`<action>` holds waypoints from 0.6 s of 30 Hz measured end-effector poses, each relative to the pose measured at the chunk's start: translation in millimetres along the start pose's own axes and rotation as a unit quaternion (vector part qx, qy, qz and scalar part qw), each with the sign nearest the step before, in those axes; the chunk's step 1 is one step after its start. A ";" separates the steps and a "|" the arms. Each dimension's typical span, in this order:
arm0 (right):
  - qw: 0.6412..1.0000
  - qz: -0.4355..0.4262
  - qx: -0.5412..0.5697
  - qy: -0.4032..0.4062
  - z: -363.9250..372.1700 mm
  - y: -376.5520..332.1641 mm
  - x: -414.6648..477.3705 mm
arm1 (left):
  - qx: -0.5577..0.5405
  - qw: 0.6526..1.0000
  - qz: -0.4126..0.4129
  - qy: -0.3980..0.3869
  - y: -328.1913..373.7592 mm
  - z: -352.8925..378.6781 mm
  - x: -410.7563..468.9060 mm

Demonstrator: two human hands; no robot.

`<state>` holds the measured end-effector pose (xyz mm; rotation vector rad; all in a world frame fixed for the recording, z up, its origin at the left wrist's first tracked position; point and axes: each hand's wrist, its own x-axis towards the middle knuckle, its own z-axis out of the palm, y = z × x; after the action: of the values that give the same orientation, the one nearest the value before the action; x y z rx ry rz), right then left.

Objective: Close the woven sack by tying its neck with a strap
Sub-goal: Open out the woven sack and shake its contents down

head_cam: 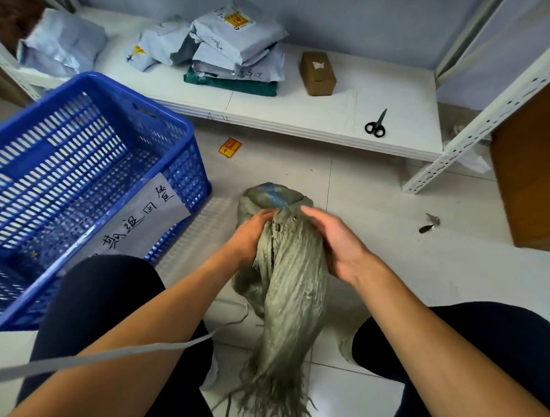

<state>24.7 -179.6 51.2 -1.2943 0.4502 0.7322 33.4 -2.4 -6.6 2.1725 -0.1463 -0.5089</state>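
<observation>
Meanwhile, on a tiled floor (380,195), a seated person gathers the neck of an olive-green woven sack (290,273) between the knees. The left hand (253,232) is closed around the bunched neck from its own side, fingers wrapped into the folds. The right hand (333,241) presses against the opposite side of the neck, palm cupped on the fabric with fingers partly spread rather than fully clamped. Beyond both hands, the sack's filled body bulges on the floor, marked with a blue stripe; toward the person, the gathered fabric runs down from the hands and ends in a frayed fringe.

A grey strap (103,355) lies across the left forearm and thigh, trailing toward the floor below the left hand; neither hand grips it, and it is not around the neck.

Just beside the left arm stands a blue plastic basket (86,171) bearing a handwritten paper label. Ahead of the hands, a low white shelf (305,113) carries grey mailer parcels (232,44), a small cardboard box (317,74) and black scissors (376,126). A red-and-yellow sticker (230,147) lies on the floor between shelf and sack.
</observation>
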 end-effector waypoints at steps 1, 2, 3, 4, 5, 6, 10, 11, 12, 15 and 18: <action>0.999 -0.001 0.031 0.009 -1.4 -3.7 0.2 | -0.057 0.998 -0.029 0.006 2.0 -1.6 -0.6; 0.998 -0.004 0.057 0.022 -3.5 -7.7 0.5 | -0.093 0.995 -0.040 0.011 3.7 -3.0 -1.3; 0.996 -0.010 0.083 0.031 -6.8 -11.0 1.6 | -0.118 0.992 -0.053 0.011 6.1 -3.7 -2.9; 0.993 -0.016 0.107 0.039 -10.0 -14.3 2.1 | -0.139 0.988 -0.069 0.012 11.1 -5.3 -4.7; 0.991 -0.024 0.127 0.040 -14.5 -16.2 3.2 | -0.162 0.983 -0.085 0.014 17.0 -7.2 -6.1; 0.989 -0.031 0.139 0.039 -18.3 -17.7 3.2 | -0.180 0.979 -0.100 0.017 18.3 -7.5 -6.0; 0.992 -0.077 0.095 -0.016 -27.5 -29.0 -3.2 | -0.095 0.990 -0.098 0.025 26.5 -17.6 -7.2; 0.993 -0.092 0.065 -0.026 -27.4 -32.8 -4.3 | -0.048 0.993 -0.098 0.038 29.9 -20.6 -9.1; 0.993 -0.107 0.034 -0.018 -25.4 -37.4 -8.4 | -0.002 0.993 -0.094 0.065 34.4 -24.3 -10.6; 0.989 -0.145 0.013 0.004 -22.8 -44.5 -21.4 | 0.111 0.974 0.011 0.196 59.1 -34.6 -23.5; 0.986 -0.165 0.038 -0.008 -25.3 -49.7 -43.0 | 0.189 0.942 0.167 0.220 81.3 -42.2 -40.0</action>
<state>32.3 -219.1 109.0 -1.2515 0.2392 0.4437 20.5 -9.5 92.3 2.5050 -0.3815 0.2219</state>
